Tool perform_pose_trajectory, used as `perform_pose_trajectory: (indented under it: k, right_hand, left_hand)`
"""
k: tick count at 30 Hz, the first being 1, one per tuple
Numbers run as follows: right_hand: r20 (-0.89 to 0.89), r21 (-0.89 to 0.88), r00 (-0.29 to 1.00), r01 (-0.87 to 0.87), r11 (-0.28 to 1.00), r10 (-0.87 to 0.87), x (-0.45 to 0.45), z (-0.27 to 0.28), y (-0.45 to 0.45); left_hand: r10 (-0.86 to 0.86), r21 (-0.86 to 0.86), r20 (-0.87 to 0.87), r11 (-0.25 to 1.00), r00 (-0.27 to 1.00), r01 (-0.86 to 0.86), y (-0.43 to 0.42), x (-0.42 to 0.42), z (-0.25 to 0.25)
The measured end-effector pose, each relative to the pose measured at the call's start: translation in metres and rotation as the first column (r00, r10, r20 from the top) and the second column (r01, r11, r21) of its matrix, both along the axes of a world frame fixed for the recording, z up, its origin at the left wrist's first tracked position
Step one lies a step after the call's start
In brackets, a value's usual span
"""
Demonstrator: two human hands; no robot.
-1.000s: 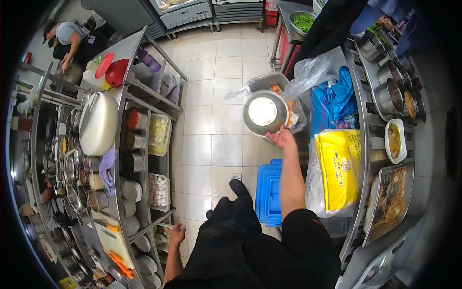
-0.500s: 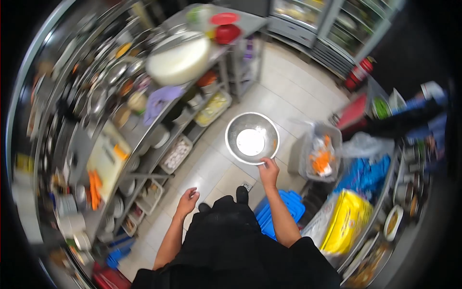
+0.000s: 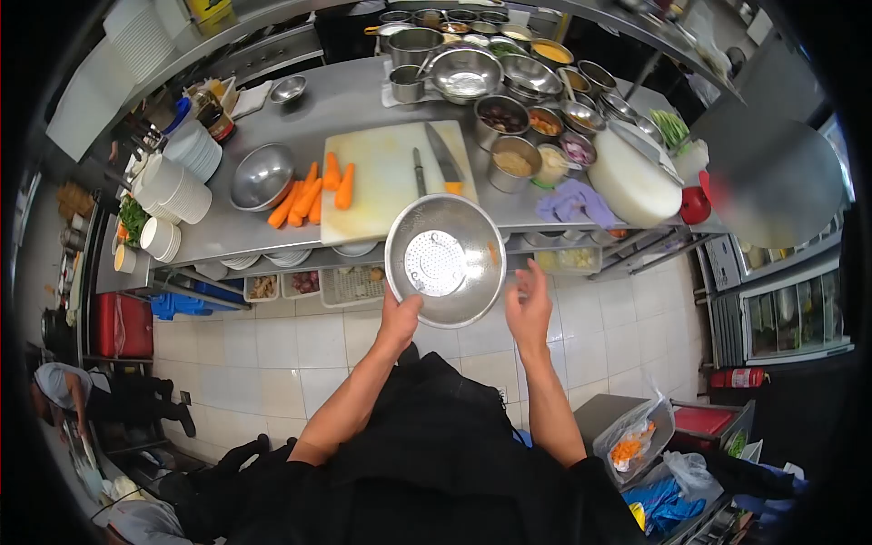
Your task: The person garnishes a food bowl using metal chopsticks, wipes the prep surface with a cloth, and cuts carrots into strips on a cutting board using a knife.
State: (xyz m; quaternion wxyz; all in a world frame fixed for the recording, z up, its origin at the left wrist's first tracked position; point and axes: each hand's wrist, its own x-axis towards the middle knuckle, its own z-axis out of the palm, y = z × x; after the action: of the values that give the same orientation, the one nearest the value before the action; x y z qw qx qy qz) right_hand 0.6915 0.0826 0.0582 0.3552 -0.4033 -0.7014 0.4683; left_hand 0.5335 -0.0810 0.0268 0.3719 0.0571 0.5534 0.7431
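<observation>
My left hand [image 3: 401,320] grips the lower left rim of a steel colander [image 3: 445,261], thumb on the inside. Small holes dot its base, and a bit of orange peel sticks to its right inner wall. Just off the right rim is my right hand [image 3: 529,307], fingers apart and holding nothing. Beyond the colander, a white cutting board [image 3: 363,209] lies on the steel counter, bearing a large knife [image 3: 441,154] and a small knife [image 3: 419,171]. Several peeled carrots [image 3: 307,195] lie at the board's left edge, beside a metal bowl [image 3: 262,177].
Metal pots of ingredients [image 3: 502,116] crowd the counter's right half, near a purple cloth [image 3: 577,202] and a thick round white block [image 3: 631,177]. Stacked white bowls [image 3: 177,189] stand left. A lined bin [image 3: 627,436] is at lower right. Other people [image 3: 68,389] are at lower left.
My view has turned from the aisle to the counter. The colander has passed from my right hand to my left, and my right hand has let go of it.
</observation>
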Motion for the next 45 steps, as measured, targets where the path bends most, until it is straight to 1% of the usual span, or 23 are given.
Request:
perform_pose_trajectory:
  k: [1,4,7,12,16,18,20,22,25,28,29,30,32,34,37,38,39,40,41,42,43,44,45]
  right_hand:
    - [0.260,0.232,0.965,-0.082,0.969,0.020,-0.021,0.005,0.003]
    - [0.357,0.590,0.932,-0.177,0.788,-0.058,-0.073,-0.016,0.014]
    - [0.281,0.558,0.960,-0.170,0.812,0.009,-0.088,-0.032,0.024]
    - [0.151,0.151,0.984,0.074,0.986,-0.097,-0.036,-0.047,0.026]
    - [0.528,-0.002,0.849,-0.022,1.000,0.019,0.075,-0.103,0.010]
    - [0.545,-0.166,0.838,0.072,0.983,0.031,0.140,-0.143,-0.009]
    - [0.599,-0.064,0.800,0.095,0.993,-0.038,0.226,-0.211,-0.023]
    - [0.667,-0.135,0.741,0.223,0.965,-0.078,0.271,-0.219,-0.030]
    - [0.687,-0.150,0.705,0.375,0.915,-0.176,0.326,-0.260,-0.037]
    - [0.799,-0.045,0.565,0.397,0.917,-0.205,0.315,-0.214,-0.027]
    - [0.794,-0.101,0.560,0.504,0.858,-0.236,0.313,-0.200,-0.022]
    - [0.769,-0.035,0.546,0.555,0.831,-0.332,0.321,-0.200,-0.022]
    - [0.736,0.028,0.511,0.633,0.774,-0.444,0.347,-0.203,-0.019]
    - [0.755,-0.005,0.456,0.722,0.692,-0.471,0.389,-0.196,-0.015]
    - [0.814,-0.071,0.395,0.796,0.601,-0.427,0.458,-0.154,0.000]
    - [0.846,0.026,0.294,0.810,0.586,-0.445,0.503,-0.163,0.004]
    - [0.859,0.175,0.072,0.889,0.423,-0.507,0.552,-0.176,0.013]
    - [0.851,0.236,0.013,0.883,0.404,-0.526,0.584,-0.164,0.032]
    - [0.838,0.256,0.025,0.865,0.432,-0.546,0.602,-0.153,0.042]
    - [0.816,0.271,0.052,0.845,0.461,-0.575,0.612,-0.148,0.060]
    - [0.796,0.262,0.111,0.823,0.504,-0.595,0.613,-0.151,0.077]
    - [0.773,0.239,0.186,0.801,0.549,-0.607,0.607,-0.164,0.091]
    - [0.753,0.195,0.276,0.773,0.603,-0.598,0.586,-0.175,0.103]
  left_hand:
    - [0.012,-0.030,-0.072,0.999,0.997,-0.014,-0.004,-0.009,0.006]
    - [-0.004,-0.030,-0.121,1.000,0.993,0.000,-0.011,-0.026,0.008]
    - [0.003,-0.016,-0.074,1.000,0.997,-0.004,-0.012,-0.040,0.012]
    - [-0.086,-0.080,0.027,0.993,0.996,0.088,-0.021,-0.051,-0.002]
    - [0.042,-0.048,0.095,0.998,0.995,-0.037,-0.041,-0.065,-0.053]
    - [0.138,-0.043,0.173,0.990,0.975,-0.132,-0.049,-0.081,-0.079]
    - [0.207,-0.021,0.254,0.978,0.945,-0.209,-0.041,-0.102,-0.076]
    - [0.264,-0.042,0.282,0.964,0.922,-0.264,-0.016,-0.131,-0.058]
    - [0.287,-0.055,0.190,0.958,0.939,-0.281,0.029,-0.196,-0.084]
    - [0.341,-0.145,0.028,0.931,0.940,-0.334,0.053,-0.280,-0.140]
    - [0.320,-0.207,-0.073,0.922,0.945,-0.328,0.063,-0.273,-0.111]
    - [0.250,-0.143,-0.055,0.956,0.967,-0.255,0.060,-0.314,-0.141]
    - [0.289,-0.226,-0.068,0.928,0.955,-0.297,0.066,-0.316,-0.113]
    - [0.271,-0.319,-0.077,0.905,0.960,-0.281,0.073,-0.305,-0.088]
    - [0.269,-0.348,-0.048,0.898,0.962,-0.269,0.075,-0.325,-0.096]
    - [0.214,-0.274,-0.115,0.932,0.970,-0.238,0.073,-0.314,-0.094]
    - [0.186,-0.203,-0.194,0.953,0.963,-0.225,0.072,-0.302,-0.090]
    - [0.150,-0.019,-0.123,0.988,0.981,-0.154,0.071,-0.306,-0.096]
    - [0.079,0.141,-0.048,0.987,0.996,-0.071,0.063,-0.305,-0.107]
    - [0.182,-0.144,-0.026,0.972,0.983,-0.183,0.052,-0.304,-0.112]
    - [0.156,0.046,0.060,0.986,0.986,-0.158,0.045,-0.294,-0.115]
    - [0.155,-0.002,-0.190,0.987,0.969,-0.159,0.036,-0.285,-0.125]
    - [0.392,-0.055,-0.062,0.917,0.918,-0.395,0.032,-0.282,-0.135]
